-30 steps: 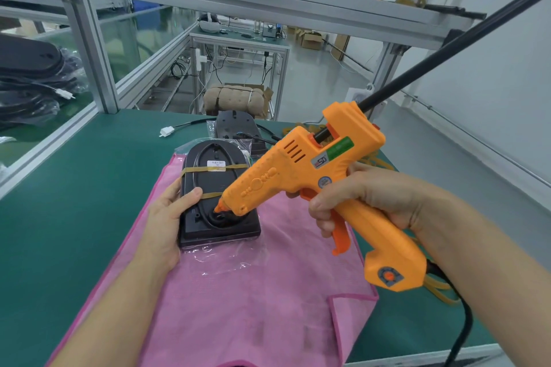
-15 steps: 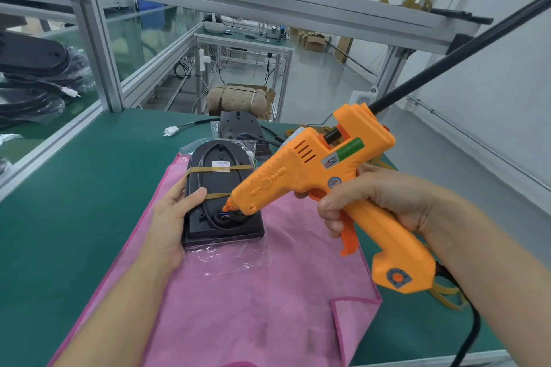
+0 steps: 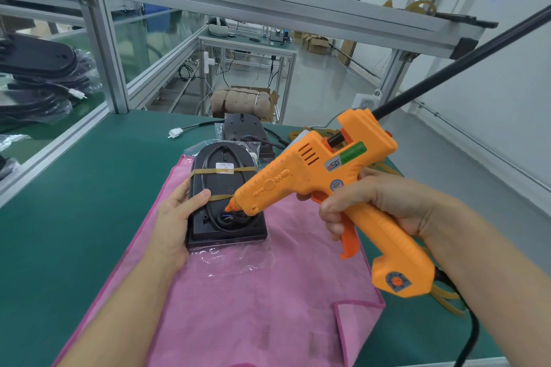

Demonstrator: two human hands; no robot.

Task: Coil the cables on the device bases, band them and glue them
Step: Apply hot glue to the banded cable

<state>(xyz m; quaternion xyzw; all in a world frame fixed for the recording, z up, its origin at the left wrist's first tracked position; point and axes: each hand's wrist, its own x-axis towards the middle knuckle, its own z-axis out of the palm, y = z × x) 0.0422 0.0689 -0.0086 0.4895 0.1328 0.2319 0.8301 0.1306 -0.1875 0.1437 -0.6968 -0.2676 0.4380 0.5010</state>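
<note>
Workbench (image 3: 74, 202) with a green mat fills the view, framed by aluminium rails. Pink cloth (image 3: 253, 292) lies spread across its middle, one near corner folded over. On the cloth rests a clear plastic bag (image 3: 235, 259), flattened, and on that the black device base (image 3: 226, 197), its cable (image 3: 213, 217) coiled in a loop on top and crossed by two tan rubber bands (image 3: 205, 171). A small white label (image 3: 225, 165) sits under the upper band; its print is too small to read. The right hand (image 3: 375, 205) is wrapped around the handle of an orange glue gun (image 3: 322, 179), fingers curled by the trigger, with the nozzle tip down at the cable's wire ends near the base's near edge. A sticker on the gun shows red lettering that cannot be made out. The left hand (image 3: 179, 214) clasps the base's left edge, thumb pressed on top. A second base (image 3: 241, 126) lies behind, partly hidden. More bases (image 3: 38, 68) are stacked behind the left panel, cut off by the frame.
</note>
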